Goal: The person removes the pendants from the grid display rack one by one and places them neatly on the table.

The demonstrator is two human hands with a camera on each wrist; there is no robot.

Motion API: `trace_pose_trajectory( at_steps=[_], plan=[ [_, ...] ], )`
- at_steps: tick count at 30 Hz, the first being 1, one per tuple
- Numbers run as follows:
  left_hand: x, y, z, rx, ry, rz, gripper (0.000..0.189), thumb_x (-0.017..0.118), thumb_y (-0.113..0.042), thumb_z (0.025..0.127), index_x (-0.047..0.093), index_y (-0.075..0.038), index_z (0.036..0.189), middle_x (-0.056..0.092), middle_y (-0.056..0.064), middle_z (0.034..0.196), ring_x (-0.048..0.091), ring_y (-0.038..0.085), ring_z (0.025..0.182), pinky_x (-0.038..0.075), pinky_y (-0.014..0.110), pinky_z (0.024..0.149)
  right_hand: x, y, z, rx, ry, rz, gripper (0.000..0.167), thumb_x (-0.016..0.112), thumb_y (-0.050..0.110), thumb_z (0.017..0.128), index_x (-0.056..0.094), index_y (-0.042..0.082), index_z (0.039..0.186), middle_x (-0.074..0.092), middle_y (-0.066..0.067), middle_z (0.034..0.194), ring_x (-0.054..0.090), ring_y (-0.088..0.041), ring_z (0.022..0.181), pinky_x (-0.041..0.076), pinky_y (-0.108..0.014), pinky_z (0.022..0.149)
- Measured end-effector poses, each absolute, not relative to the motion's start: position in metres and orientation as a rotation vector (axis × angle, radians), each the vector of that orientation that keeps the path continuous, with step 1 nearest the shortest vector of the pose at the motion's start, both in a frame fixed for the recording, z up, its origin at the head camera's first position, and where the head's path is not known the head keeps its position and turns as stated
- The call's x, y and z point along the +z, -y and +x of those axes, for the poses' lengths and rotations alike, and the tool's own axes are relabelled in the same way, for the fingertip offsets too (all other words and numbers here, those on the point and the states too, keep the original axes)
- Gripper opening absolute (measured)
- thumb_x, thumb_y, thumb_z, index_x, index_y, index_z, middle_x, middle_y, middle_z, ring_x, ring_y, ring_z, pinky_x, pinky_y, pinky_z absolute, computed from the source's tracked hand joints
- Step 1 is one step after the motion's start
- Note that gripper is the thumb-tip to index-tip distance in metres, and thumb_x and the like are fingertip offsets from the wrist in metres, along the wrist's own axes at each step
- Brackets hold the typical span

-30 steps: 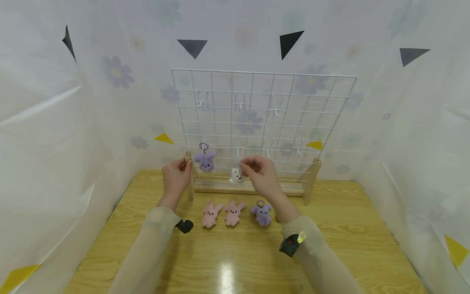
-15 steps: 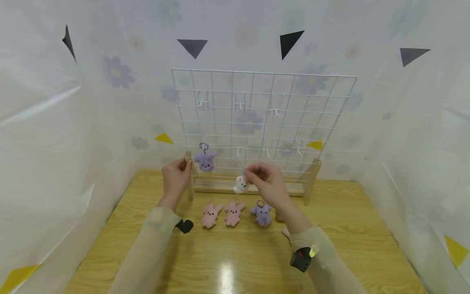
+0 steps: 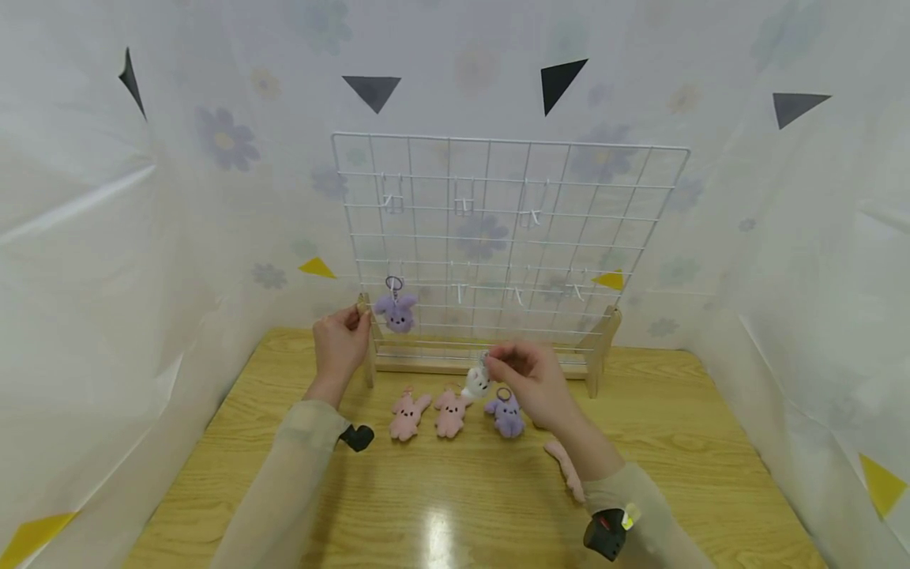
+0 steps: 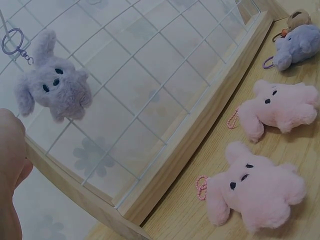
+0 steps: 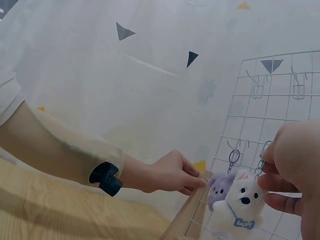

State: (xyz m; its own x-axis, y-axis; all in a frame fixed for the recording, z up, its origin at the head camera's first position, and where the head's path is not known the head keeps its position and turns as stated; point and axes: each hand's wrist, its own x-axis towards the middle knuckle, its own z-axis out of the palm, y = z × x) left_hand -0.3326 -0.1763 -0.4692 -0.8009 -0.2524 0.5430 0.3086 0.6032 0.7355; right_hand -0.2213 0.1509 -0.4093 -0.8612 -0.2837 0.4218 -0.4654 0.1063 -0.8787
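Observation:
My right hand [image 3: 536, 387] pinches the metal ring and chain of a white plush dog keychain [image 5: 240, 202], which has a blue bone-shaped tag. In the head view the dog hangs low before the rack's base, overlapping a pink plush keychain [image 3: 449, 415]. My left hand [image 3: 341, 344] pinches the top of the left wooden post [image 3: 370, 367] of the white wire grid rack [image 3: 490, 241]. Beside that hand, a purple plush keychain [image 3: 398, 314] hangs by its ring from a hook.
On the table lie another pink plush keychain [image 3: 405, 419], a purple one [image 3: 508, 417], and a pink one [image 3: 569, 474] partly hidden by the right forearm. A brown plush [image 4: 300, 19] shows beyond the purple one. Several white hooks [image 3: 460, 292] stick out from the grid.
My right hand has moved the white plush dog keychain away from a lower middle hook, down and to the right, toward the table. The left hand stays on the post.

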Motion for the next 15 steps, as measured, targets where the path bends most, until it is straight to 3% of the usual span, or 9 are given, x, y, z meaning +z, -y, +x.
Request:
trace_pose_trajectory(
  at_steps=[5, 10, 15],
  plan=[
    [-0.468, 0.176, -0.332, -1.185, 2.214, -0.038, 0.023, 0.074, -0.008, 0.099, 0.077, 0.01, 0.112, 0.077, 0.025, 0.098, 0.078, 0.035, 0.083, 0.066, 0.046, 0.072, -0.415, -0.158, -0.213, 1.877, 2.24, 0.749, 0.005, 0.068, -0.001, 0.102, 0.071, -0.005, 0.102, 0.071, -0.019, 0.092, 0.07, -0.028, 0.081, 0.061, -0.027, 0.071],
    [-0.468, 0.176, -0.333, -1.186, 2.222, -0.026, 0.024, 0.074, -0.01, 0.1, 0.077, 0.01, 0.113, 0.077, 0.025, 0.099, 0.078, 0.034, 0.084, 0.066, 0.046, 0.074, -0.419, -0.162, -0.206, 1.887, 2.238, 0.757, 0.005, 0.067, -0.001, 0.103, 0.071, -0.004, 0.103, 0.071, -0.019, 0.092, 0.07, -0.032, 0.082, 0.062, -0.028, 0.072],
    [-0.469, 0.177, -0.334, -1.194, 2.226, -0.024, 0.024, 0.074, -0.01, 0.1, 0.077, 0.009, 0.114, 0.077, 0.024, 0.099, 0.078, 0.034, 0.085, 0.065, 0.046, 0.075, -0.428, -0.167, -0.198, 1.905, 2.233, 0.763, 0.005, 0.067, -0.002, 0.102, 0.072, -0.004, 0.103, 0.072, -0.02, 0.096, 0.071, -0.024, 0.084, 0.063, -0.03, 0.075]
  ],
)
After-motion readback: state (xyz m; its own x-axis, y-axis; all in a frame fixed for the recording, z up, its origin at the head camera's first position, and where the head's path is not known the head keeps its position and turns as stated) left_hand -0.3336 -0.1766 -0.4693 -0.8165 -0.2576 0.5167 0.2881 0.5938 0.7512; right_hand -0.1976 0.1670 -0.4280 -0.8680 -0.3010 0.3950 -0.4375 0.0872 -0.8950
